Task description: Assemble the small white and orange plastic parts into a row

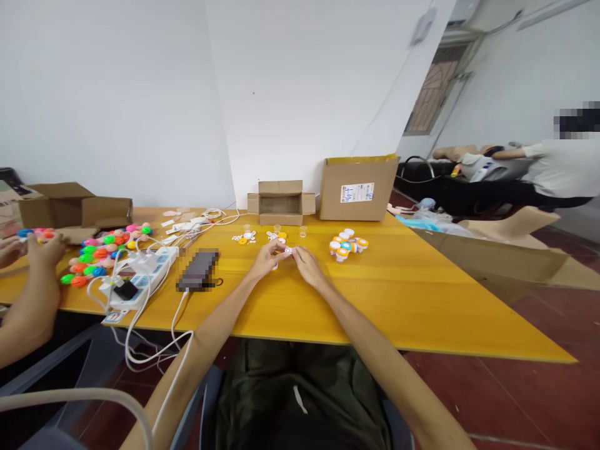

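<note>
My left hand (268, 257) and my right hand (304, 262) meet over the yellow table (422, 300), fingers pinched together around a small white piece (287, 251). Which hand carries it I cannot tell exactly; both touch it. Just beyond lie loose white dice and small orange and yellow caps (248, 237). A cluster of small capped cups (347, 243) with orange, white and blue lids stands to the right of my hands. Two small clear cups (302, 231) stand farther back.
A small open cardboard box (281, 202) and a bigger labelled box (359, 187) stand at the wall. A power strip with white cables (140, 270) and a dark device (197, 270) lie left. Another person's hands (32, 250) work beside colourful round toys (100, 253).
</note>
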The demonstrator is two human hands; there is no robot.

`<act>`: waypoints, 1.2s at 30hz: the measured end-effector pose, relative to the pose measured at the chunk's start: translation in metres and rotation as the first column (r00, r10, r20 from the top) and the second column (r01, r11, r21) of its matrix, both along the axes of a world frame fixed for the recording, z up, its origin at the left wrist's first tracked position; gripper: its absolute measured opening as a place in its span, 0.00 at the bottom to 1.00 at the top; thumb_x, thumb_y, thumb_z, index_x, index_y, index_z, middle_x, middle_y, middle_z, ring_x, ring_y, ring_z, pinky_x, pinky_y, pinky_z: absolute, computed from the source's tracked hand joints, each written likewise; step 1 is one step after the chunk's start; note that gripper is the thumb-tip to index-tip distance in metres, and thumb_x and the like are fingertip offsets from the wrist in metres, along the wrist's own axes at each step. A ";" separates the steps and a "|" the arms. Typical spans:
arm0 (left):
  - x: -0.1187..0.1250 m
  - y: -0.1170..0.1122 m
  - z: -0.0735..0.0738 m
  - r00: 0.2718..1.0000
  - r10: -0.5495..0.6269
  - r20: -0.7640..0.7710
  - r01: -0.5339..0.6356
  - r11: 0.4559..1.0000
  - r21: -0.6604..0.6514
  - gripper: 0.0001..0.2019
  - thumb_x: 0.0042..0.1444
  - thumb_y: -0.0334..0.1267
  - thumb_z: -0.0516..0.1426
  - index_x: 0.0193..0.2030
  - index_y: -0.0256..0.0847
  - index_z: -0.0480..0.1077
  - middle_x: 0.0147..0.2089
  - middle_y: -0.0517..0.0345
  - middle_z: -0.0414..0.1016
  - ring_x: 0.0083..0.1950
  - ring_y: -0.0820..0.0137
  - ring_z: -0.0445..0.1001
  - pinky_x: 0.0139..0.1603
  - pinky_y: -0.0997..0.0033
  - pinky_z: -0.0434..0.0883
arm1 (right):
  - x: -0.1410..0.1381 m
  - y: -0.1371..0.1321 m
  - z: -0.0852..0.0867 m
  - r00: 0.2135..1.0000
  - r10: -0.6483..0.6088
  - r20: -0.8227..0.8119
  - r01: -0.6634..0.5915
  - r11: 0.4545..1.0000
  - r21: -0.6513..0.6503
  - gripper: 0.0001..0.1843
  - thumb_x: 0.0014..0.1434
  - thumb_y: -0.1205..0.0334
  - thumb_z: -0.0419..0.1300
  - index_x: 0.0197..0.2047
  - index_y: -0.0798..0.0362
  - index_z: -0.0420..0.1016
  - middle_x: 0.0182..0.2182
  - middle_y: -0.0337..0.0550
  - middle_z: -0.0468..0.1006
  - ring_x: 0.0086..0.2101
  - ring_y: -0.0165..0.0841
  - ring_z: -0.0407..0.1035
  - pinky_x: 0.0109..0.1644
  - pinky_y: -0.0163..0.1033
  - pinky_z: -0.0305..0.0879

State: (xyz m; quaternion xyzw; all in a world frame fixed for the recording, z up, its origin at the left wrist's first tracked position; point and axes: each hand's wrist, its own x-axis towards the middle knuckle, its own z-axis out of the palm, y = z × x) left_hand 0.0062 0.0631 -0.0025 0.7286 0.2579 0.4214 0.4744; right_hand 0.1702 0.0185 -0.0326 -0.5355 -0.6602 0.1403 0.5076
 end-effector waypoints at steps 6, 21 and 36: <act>0.001 0.002 -0.001 1.000 -0.014 0.015 0.014 1.000 0.013 0.18 0.50 0.52 0.69 0.35 0.40 0.73 0.37 0.57 0.80 0.42 0.66 0.79 0.42 0.68 0.71 | -0.001 -0.001 0.001 1.000 -0.006 0.007 0.006 1.000 -0.004 0.18 0.69 0.51 0.49 0.27 0.46 0.64 0.29 0.40 0.74 0.35 0.37 0.68 0.43 0.40 0.65; 0.001 0.003 -0.001 0.998 -0.058 0.033 0.059 0.998 -0.025 0.20 0.48 0.53 0.69 0.36 0.40 0.72 0.38 0.57 0.80 0.42 0.67 0.77 0.42 0.70 0.69 | -0.002 -0.001 0.003 0.997 -0.029 0.075 0.029 1.000 -0.002 0.19 0.70 0.53 0.46 0.27 0.46 0.61 0.28 0.40 0.73 0.34 0.37 0.68 0.42 0.40 0.65; 0.000 0.002 0.000 0.997 -0.052 0.054 0.055 0.996 -0.067 0.17 0.49 0.49 0.70 0.39 0.40 0.77 0.40 0.55 0.81 0.44 0.66 0.78 0.49 0.67 0.72 | -0.003 -0.004 0.005 0.996 -0.031 0.085 0.029 0.999 0.033 0.18 0.70 0.54 0.46 0.27 0.46 0.60 0.28 0.40 0.73 0.33 0.36 0.68 0.41 0.39 0.66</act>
